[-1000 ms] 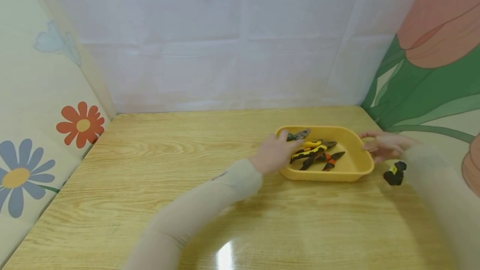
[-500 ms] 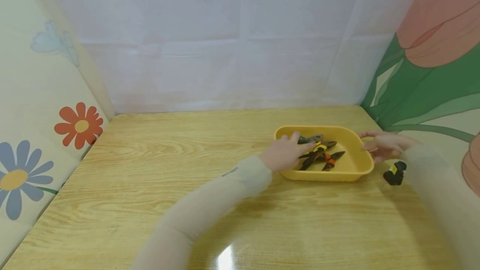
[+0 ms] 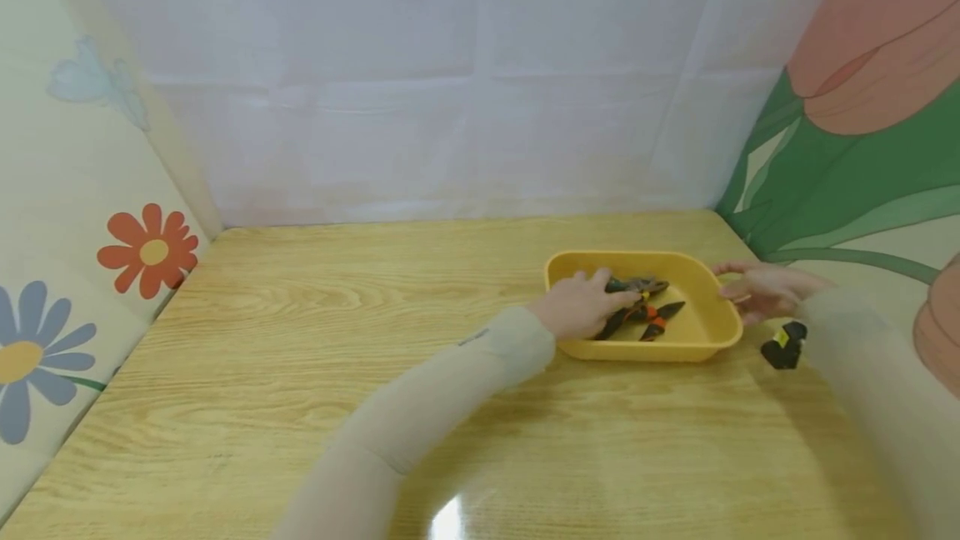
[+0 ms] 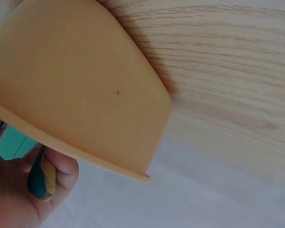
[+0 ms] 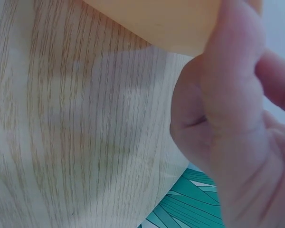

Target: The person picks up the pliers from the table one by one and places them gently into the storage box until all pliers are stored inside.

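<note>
A yellow plastic tray (image 3: pixel 701 307) stands on the table's right half with several pliers in it. My left hand (image 3: pixel 581 304) reaches over its left end and grips green-handled pliers (image 3: pixel 617 284). The left wrist view shows a teal and tan handle (image 4: pixel 37 183) lying across the palm, with fingers curled round it. Orange-and-black pliers (image 3: pixel 654 325) lie in the tray, to the right of that hand. Yellow-and-black pliers (image 3: pixel 643 297) are mostly hidden under my fingers. At the tray's right end, my right hand (image 3: pixel 768 290) holds the rim.
Below my right wrist shows a small black object with a yellow mark (image 3: pixel 783 346). The wooden table (image 3: pixel 337 298) meets a white cloth backdrop (image 3: pixel 450 148) behind. Flower-printed panels stand at left and right.
My left hand has moved right and deeper into the tray, taking the green-handled pliers with it and covering more of the yellow pair. My right hand stays at the tray's right end.
</note>
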The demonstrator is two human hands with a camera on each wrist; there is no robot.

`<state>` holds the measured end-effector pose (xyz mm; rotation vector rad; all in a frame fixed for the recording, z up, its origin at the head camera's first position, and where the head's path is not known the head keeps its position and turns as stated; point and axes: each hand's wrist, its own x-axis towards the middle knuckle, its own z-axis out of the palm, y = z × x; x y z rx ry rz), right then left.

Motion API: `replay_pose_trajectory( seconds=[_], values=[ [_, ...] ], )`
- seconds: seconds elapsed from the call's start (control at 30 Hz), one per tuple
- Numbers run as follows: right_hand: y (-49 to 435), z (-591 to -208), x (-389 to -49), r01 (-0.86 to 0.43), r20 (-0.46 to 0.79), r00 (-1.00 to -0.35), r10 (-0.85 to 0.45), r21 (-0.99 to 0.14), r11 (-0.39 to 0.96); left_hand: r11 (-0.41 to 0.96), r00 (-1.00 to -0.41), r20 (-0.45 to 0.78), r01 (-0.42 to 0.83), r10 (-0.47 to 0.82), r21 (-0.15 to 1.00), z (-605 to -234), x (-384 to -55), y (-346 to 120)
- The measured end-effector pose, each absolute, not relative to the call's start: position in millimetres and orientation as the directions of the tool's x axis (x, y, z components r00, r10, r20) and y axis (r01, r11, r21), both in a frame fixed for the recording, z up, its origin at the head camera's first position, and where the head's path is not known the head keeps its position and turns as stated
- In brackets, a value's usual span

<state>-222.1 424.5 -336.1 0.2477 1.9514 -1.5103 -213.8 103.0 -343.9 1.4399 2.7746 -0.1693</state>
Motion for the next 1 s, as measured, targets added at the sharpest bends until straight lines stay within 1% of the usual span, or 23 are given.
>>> replay_pose_trajectory(
  seconds=[0.3, 0.47, 0.63, 0.7, 0.9, 1.0],
  values=[
    [425, -337, -222, 0.512, -0.595, -0.771, -0.227, -0.791, 0.335, 0.558, -0.571, -0.087, 0.819, 0.817, -0.135, -344, -214, 110],
    [426, -335, -222, 0.516, -0.598, -0.762, -0.25, -0.793, 0.324, 0.555, -0.57, -0.102, 0.82, 0.815, -0.139, -341, -212, 113],
    [425, -334, -221, 0.522, -0.599, -0.75, -0.281, -0.796, 0.306, 0.53, -0.554, -0.111, 0.827, 0.825, -0.186, -345, -212, 116],
    [425, -334, -222, 0.516, -0.595, -0.75, -0.288, -0.799, 0.308, 0.532, -0.557, -0.107, 0.825, 0.824, -0.193, -348, -213, 117],
    [426, -336, -222, 0.513, -0.593, -0.754, -0.281, -0.8, 0.312, 0.533, -0.554, -0.096, 0.826, 0.827, -0.184, -357, -219, 120],
    [426, -337, -222, 0.513, -0.595, -0.758, -0.266, -0.796, 0.32, 0.551, -0.567, -0.111, 0.822, 0.816, -0.146, -362, -223, 121]
  ],
)
